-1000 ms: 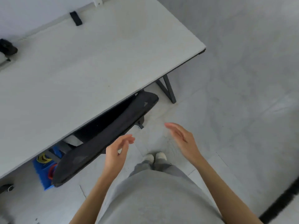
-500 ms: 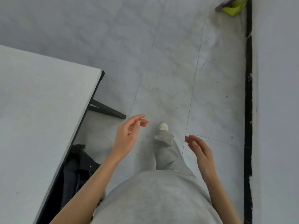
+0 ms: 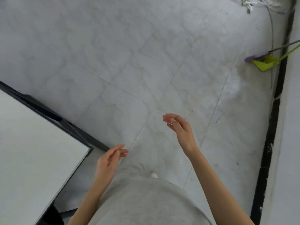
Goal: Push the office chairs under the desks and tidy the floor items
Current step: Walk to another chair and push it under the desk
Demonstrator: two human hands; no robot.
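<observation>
Left hand [image 3: 109,161] and right hand [image 3: 180,129] both loose-fingered, holding nothing, raised over bare floor [image 3: 129,62]. Desk [image 3: 32,151] corner just left of the left hand. Dustpan [image 3: 266,63] and cables [image 3: 253,3] far beyond the right hand, by the wall.

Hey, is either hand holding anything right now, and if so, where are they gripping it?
Nothing is held. The left hand and the right hand both hang over the floor with relaxed fingers.
</observation>
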